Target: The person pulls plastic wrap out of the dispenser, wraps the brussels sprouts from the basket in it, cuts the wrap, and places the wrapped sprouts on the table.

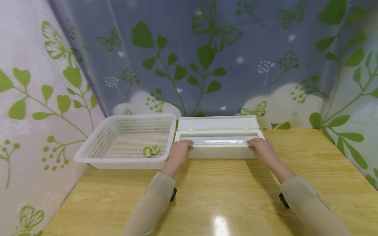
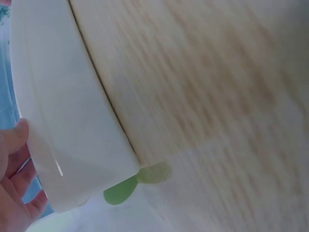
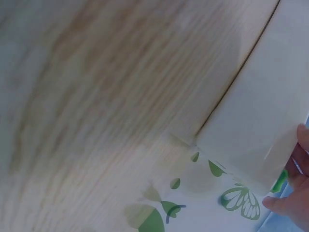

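A long white plastic wrap dispenser box (image 1: pixel 221 152) stands on the table with its lid (image 1: pixel 218 123) raised at the back. Clear plastic wrap (image 1: pixel 217 140) lies shiny along its opening. My left hand (image 1: pixel 179 152) is at the box's front left corner, pinching the wrap's left end with thumb and fingers at the rim. At the front right corner, my right hand (image 1: pixel 261 148) pinches the other end the same way. Both wrist views show the box's smooth front wall (image 2: pixel 72 111), each hand's fingertips right at its upper edge.
Left of the box, close beside my left hand, stands a white perforated basket (image 1: pixel 124 160) holding two small green-and-white vegetable pieces (image 1: pixel 151 150). The wooden table (image 1: pixel 224 190) extends in front. A leaf-and-butterfly patterned curtain (image 1: pixel 183 59) hangs right behind the box.
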Demonstrator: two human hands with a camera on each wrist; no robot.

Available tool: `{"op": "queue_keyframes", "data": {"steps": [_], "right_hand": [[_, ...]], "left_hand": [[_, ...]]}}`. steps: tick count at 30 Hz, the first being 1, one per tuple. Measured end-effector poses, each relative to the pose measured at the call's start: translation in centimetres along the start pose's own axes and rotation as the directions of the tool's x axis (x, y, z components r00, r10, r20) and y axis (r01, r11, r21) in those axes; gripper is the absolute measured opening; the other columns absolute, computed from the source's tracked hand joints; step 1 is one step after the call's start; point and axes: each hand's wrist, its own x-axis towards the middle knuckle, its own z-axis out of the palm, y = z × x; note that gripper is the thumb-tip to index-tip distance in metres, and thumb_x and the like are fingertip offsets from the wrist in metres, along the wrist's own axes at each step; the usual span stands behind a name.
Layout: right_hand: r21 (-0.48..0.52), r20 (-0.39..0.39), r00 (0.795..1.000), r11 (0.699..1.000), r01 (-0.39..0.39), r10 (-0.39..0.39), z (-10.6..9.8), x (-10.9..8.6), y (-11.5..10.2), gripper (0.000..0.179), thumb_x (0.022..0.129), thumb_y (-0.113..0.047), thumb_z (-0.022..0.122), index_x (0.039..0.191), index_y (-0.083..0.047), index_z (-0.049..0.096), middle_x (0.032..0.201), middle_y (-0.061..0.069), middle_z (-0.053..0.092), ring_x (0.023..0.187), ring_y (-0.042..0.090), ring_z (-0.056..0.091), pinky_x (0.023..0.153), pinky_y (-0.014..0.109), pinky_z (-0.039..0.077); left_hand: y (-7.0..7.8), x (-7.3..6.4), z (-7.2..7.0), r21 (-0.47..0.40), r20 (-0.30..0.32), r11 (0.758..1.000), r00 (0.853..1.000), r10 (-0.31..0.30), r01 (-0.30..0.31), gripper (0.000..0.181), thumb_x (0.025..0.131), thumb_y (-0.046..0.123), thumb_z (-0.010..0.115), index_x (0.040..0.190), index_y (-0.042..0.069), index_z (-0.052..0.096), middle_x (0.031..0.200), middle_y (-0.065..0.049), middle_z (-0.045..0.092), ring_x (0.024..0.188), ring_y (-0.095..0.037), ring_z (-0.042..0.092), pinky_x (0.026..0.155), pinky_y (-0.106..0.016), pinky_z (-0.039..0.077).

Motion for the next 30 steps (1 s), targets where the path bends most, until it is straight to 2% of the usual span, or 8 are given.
{"op": "queue_keyframes", "data": {"steps": [6, 12, 16, 21, 26, 30], "right_hand": [[0.012, -0.051, 0.998, 0.999, 0.047, -0.047, 0.3, 0.3, 0.2, 0.020, 0.069, -0.003, 0.058, 0.089, -0.002, 0.058, 0.082, 0.010, 0.057, 0.079, 0.026, 0.049, 0.078, 0.053, 0.022], [0.066, -0.044, 0.991, 0.989, 0.131, -0.128, 0.0, 0.4, 0.6, 0.017, 0.070, 0.001, 0.055, 0.087, 0.004, 0.058, 0.077, 0.013, 0.057, 0.072, 0.026, 0.051, 0.067, 0.039, 0.038], [0.110, 0.020, 0.994, 0.988, 0.105, -0.108, -0.3, 0.7, 1.0, 0.016, 0.074, -0.001, 0.051, 0.087, 0.003, 0.059, 0.078, 0.013, 0.057, 0.071, 0.026, 0.052, 0.062, 0.036, 0.041], [0.117, 0.065, 0.996, 0.992, 0.054, -0.062, -0.3, 1.5, 1.3, 0.014, 0.074, -0.004, 0.052, 0.085, 0.000, 0.060, 0.079, 0.011, 0.057, 0.073, 0.025, 0.052, 0.062, 0.036, 0.041], [0.079, 0.047, 0.998, 0.996, 0.047, -0.051, 0.1, 1.8, 1.4, 0.012, 0.074, -0.005, 0.053, 0.083, -0.004, 0.061, 0.079, 0.008, 0.058, 0.073, 0.023, 0.052, 0.063, 0.037, 0.039], [0.060, -0.017, 0.998, 0.997, 0.054, -0.053, 0.1, 1.9, 1.4, 0.010, 0.074, -0.004, 0.052, 0.082, -0.005, 0.058, 0.075, 0.006, 0.057, 0.068, 0.021, 0.052, 0.060, 0.036, 0.039]], "left_hand": [[-0.1, 0.1, 0.0, 0.019, -0.040, 1.000, 0.999, -0.018, 0.018, 0.013, 0.070, 0.020, 0.059, 0.080, 0.012, 0.061, 0.076, 0.001, 0.059, 0.067, -0.012, 0.055, 0.059, -0.022, 0.042], [0.2, 0.3, 0.0, 0.029, -0.001, 0.999, 1.000, -0.023, 0.024, 0.017, 0.071, 0.027, 0.056, 0.078, 0.012, 0.060, 0.075, 0.002, 0.059, 0.065, -0.011, 0.054, 0.059, -0.026, 0.042], [0.3, 0.7, -0.2, 0.073, 0.046, 0.997, 0.999, -0.017, 0.013, 0.019, 0.074, 0.032, 0.052, 0.077, 0.014, 0.059, 0.073, 0.003, 0.058, 0.065, -0.011, 0.053, 0.058, -0.031, 0.039], [0.2, 1.5, -0.7, 0.143, 0.068, 0.990, 0.998, -0.015, 0.005, 0.010, 0.073, 0.022, 0.055, 0.079, 0.015, 0.059, 0.074, 0.003, 0.059, 0.066, -0.012, 0.054, 0.057, -0.031, 0.039], [0.1, 1.7, -1.0, 0.180, 0.129, 0.984, 0.991, -0.021, -0.003, 0.012, 0.071, 0.014, 0.057, 0.083, 0.015, 0.058, 0.078, 0.003, 0.059, 0.069, -0.012, 0.054, 0.059, -0.033, 0.040], [0.1, 2.1, -0.9, 0.186, 0.146, 0.983, 0.989, -0.021, -0.006, 0.015, 0.071, 0.007, 0.056, 0.084, 0.015, 0.056, 0.077, 0.003, 0.058, 0.067, -0.012, 0.053, 0.061, -0.034, 0.039]]}}
